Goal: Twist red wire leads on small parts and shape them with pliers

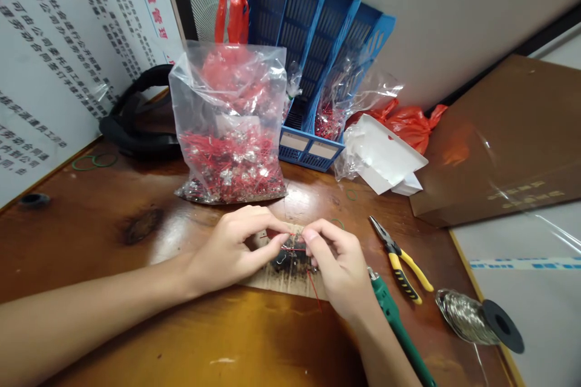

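Over a scorched piece of cardboard [267, 280], my two hands meet almost fingertip to fingertip. My left hand [247, 242] pinches a thin red wire [293, 234] between thumb and forefinger. The thumb and curled fingers of my right hand [338, 260] close on the wire's other side; the exact grip is mostly hidden. Beneath the fingertips lie another red wire and small metal bits on a blackened patch. A loose red wire [313, 287] hangs over the cardboard's front edge by my right hand. A green-handled soldering iron [394, 317] lies beside my right forearm, partly covered by it.
Yellow-and-black long-nose pliers [399, 260] and a solder wire spool [476, 319] lie at right. Behind the hands stands a clear bag [229, 157] of red-wired parts. A blue file rack [313, 151], white box [385, 154] and brown box [503, 145] line the back.
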Available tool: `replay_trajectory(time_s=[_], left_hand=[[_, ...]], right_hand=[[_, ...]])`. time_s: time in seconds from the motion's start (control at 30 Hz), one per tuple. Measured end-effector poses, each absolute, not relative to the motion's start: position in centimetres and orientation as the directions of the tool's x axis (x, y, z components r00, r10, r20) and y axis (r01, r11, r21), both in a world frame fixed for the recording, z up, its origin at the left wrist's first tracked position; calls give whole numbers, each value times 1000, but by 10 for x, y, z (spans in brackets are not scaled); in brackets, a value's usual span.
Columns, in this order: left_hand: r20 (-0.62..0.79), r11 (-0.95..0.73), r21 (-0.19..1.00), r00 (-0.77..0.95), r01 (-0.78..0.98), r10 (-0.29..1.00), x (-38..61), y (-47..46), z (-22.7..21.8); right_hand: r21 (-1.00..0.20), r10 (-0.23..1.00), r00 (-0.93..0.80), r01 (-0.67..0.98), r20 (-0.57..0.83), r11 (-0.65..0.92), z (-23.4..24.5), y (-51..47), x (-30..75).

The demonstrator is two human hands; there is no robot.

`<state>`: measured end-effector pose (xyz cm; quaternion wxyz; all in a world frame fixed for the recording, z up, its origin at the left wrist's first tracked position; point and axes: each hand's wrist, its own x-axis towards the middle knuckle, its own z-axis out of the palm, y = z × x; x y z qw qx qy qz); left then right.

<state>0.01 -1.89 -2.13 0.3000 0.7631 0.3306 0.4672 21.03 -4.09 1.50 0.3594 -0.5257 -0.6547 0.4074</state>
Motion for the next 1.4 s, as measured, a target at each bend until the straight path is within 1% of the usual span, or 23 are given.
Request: replay_trajectory(time_s=[0.07, 0.13, 0.3, 0.4, 0.47, 0.57, 0.67, 0.73, 0.87, 0.97, 1.07, 1.13, 1.27, 1.4], left_hand=[[522, -612, 759, 356, 221, 775, 0, -19, -22], [503, -599, 769, 367, 223, 783, 0, -19, -22], [437, -533, 821, 376, 203, 817, 1, -18, -16], [401, -490, 851, 366, 190, 840, 1, -18, -14], [393, -481, 853, 358, 201, 847, 0, -19, -15], [404, -498, 837, 359, 225, 841, 0, -21, -16], [388, -485, 844, 366, 228, 846, 0, -20, -17], [368, -464, 858, 364, 222, 856, 0, -19, -17], [352, -445, 867, 356, 224, 866, 1, -17, -16], [342, -438, 869, 362, 230, 867, 2, -17, -16], [341, -440, 868, 367, 232, 866, 2, -17, -17], [342, -441, 867, 367, 233, 865, 2, -17, -17], [333, -427, 875, 359, 228, 872, 1, -16, -16], [293, -387, 896, 365, 219, 884, 2, -16, -15]], right_hand=[[-941, 984, -176, 334, -17, 43, 15, -42, 210], [-948, 986, -168, 315, -6, 48, 15, -42, 210], [-901, 971, -178, 377, 160, 217, 8, -42, 210], [-903, 965, -189, 356, 183, 241, 4, -43, 210], [-942, 972, -183, 273, 147, 194, 3, -45, 209], [-990, 986, -158, 121, 47, 67, 4, -46, 206], [-998, 991, -134, 61, -26, -18, 5, -45, 202], [-995, 992, -126, 101, -5, 7, 4, -44, 201], [-937, 983, -107, 302, 152, 178, 2, -42, 202], [-860, 957, -144, 421, 251, 288, 3, -42, 205], [-737, 908, -221, 531, 356, 418, 5, -41, 206], [-684, 882, -248, 561, 400, 467, 5, -41, 205], [-661, 858, -233, 556, 458, 504, 2, -39, 203], [-516, 768, -205, 633, 607, 577, 0, -39, 202]])
